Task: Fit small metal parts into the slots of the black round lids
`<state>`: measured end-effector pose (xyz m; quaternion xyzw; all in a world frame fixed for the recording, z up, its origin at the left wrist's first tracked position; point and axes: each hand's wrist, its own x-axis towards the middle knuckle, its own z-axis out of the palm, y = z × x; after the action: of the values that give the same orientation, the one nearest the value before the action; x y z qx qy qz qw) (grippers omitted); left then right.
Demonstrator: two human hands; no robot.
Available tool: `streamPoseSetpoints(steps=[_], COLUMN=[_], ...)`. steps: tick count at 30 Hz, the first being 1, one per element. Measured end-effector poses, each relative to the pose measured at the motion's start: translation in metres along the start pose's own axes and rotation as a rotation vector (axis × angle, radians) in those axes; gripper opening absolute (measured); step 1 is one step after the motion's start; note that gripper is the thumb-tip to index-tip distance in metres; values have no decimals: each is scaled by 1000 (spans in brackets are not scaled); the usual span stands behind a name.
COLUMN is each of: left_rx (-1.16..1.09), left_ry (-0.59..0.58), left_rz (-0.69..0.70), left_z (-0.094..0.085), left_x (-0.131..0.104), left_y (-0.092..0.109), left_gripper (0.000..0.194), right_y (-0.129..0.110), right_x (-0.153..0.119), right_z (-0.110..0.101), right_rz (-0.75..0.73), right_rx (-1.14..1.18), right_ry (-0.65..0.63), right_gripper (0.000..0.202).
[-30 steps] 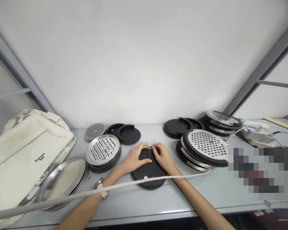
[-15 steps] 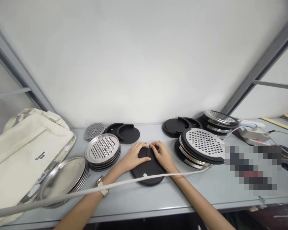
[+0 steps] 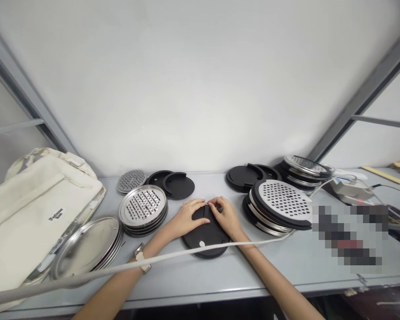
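Observation:
A round black plastic disc [image 3: 205, 235] with a slot across its far part and a whitish round spot near its front lies on the table before me. My left hand [image 3: 190, 218] grips its far left side, thumb stretched over the top and fingers at the far rim. My right hand [image 3: 226, 218] is closed at the far right edge, with thumb and forefinger pinching a tiny shiny metal piece [image 3: 206, 203] at the end of the slot. The left fingertips touch there too. What exactly the metal piece is cannot be made out.
Left of me are a stack of round grater plates [image 3: 142, 206], metal lids [image 3: 86, 244] and a cream bag [image 3: 30, 213]. Graters with black rims [image 3: 283, 202] are piled at right. Black discs [image 3: 178, 185] lie behind. A pale cord [image 3: 173, 254] crosses above my forearms.
Both hands stay at the far edge of the black disc, with only slight finger movement. The view has shifted very slightly.

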<state>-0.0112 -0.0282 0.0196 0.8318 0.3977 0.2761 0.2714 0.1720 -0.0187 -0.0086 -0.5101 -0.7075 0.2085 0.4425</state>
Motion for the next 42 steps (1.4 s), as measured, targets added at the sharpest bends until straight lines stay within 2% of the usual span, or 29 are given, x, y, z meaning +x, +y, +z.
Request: streamPoseSetpoints(steps=[7,14,19,31,42], left_rx=[28,15,5,8,31], left_ry=[-42,-35,-31,-53,-82], left_rz=[-9,18,-36,-38,18], left_z=[-1,-2,-2,-3,0], left_x=[-1,-2,-3,-2,-1], left_y=[1,3,4,3,-4], left_gripper=[51,48,55,56,58], right_y=[0,-1,-1,-2,-7], right_x=[-1,0,2,3,5], right_z=[0,-1,-2,-2,-6], right_rz=[9,4,9,32,24], right_rx=[0,11,-51,-75,-18], right_ry=[0,-26,-30,-56,-112], right_gripper=[19,21,22,23,27])
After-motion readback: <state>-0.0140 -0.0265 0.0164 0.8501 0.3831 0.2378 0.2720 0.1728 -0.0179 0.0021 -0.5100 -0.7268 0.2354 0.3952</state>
